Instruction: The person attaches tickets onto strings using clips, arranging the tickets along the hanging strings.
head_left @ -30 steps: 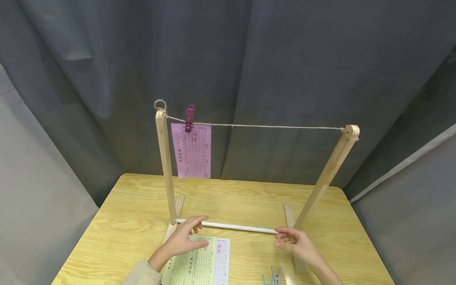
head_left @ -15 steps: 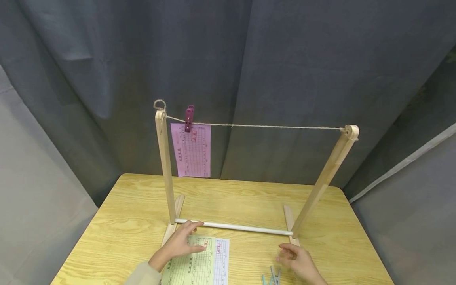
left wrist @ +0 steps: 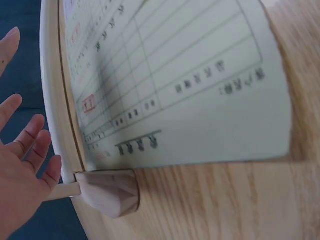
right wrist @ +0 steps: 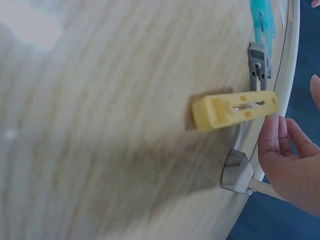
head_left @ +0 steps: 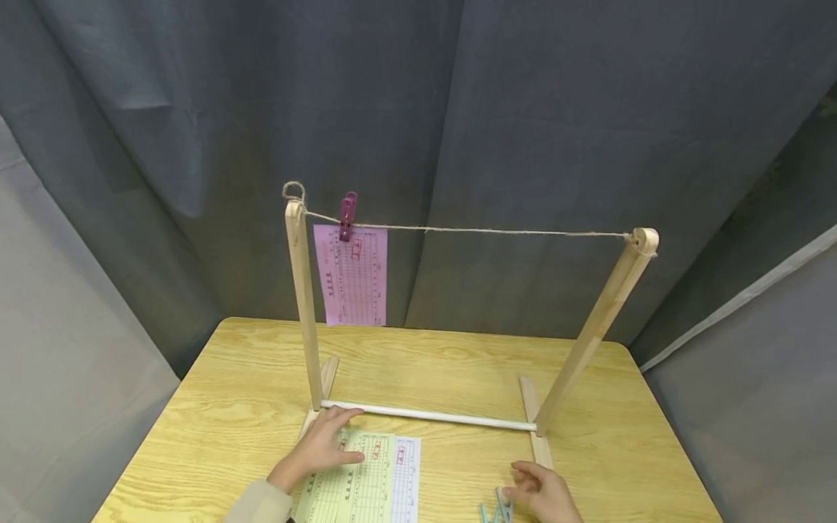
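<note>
My left hand (head_left: pixel 323 444), fingers spread and holding nothing, is over the left part of the pale green printed slips (head_left: pixel 360 479). Partly under these lies a white slip (head_left: pixel 407 479). My right hand (head_left: pixel 540 491) is at the front right, fingers loosely bent around nothing, right beside a grey clothespin (head_left: pixel 504 506) and a teal clothespin (head_left: pixel 484 513). A yellow clothespin (right wrist: pixel 235 109) shows near its fingertips in the right wrist view. From the string (head_left: pixel 484 231) hangs a pink slip (head_left: pixel 353 280), gripped at its top by a purple clothespin (head_left: pixel 348 216).
Two wooden posts, the left post (head_left: pixel 304 312) and the right post (head_left: pixel 598 327), carry the string. A white rod (head_left: pixel 431 415) joins them low down, above the wooden table (head_left: pixel 425 363). Dark curtains (head_left: pixel 418 109) hang behind.
My right hand has let go of the rod's right end and come down toward the clothespins; the rod now meets the right post. My left hand has drawn slightly back to the left.
</note>
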Available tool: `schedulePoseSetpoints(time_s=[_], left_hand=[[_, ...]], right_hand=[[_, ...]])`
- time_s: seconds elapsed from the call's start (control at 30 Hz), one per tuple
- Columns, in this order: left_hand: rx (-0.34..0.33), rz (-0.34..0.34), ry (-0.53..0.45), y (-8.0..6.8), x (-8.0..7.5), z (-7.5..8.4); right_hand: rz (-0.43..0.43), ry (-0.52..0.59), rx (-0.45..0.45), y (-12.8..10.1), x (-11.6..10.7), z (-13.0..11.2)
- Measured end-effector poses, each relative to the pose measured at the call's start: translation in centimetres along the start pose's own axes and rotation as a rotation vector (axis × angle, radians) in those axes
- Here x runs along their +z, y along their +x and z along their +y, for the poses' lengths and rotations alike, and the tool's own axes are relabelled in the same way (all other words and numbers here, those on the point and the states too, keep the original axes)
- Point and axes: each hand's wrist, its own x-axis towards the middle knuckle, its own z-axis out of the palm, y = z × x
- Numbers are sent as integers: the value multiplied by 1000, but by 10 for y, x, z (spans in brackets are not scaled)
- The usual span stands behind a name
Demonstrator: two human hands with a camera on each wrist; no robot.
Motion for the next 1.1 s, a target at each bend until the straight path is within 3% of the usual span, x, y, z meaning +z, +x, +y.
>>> schedulePoseSetpoints(time_s=[0.4,0.53,0.8,0.97,1.1], left_hand=[[-95,-9,4,0,4,-12],[-119,-30,1,-2,9,-17],[-99,-43,16,-1,11,-19],[-107,-69,41,2,11,-16],[-119,-75,56,3,12,-17]], right_hand=[[-18,-21,-11,-3,9,10],[18,-65,8,-5,14,12],[83,-145,96,-8,21,9],[53,-191,175,-7,21,6],[23,-198,144,-5,21,5]])
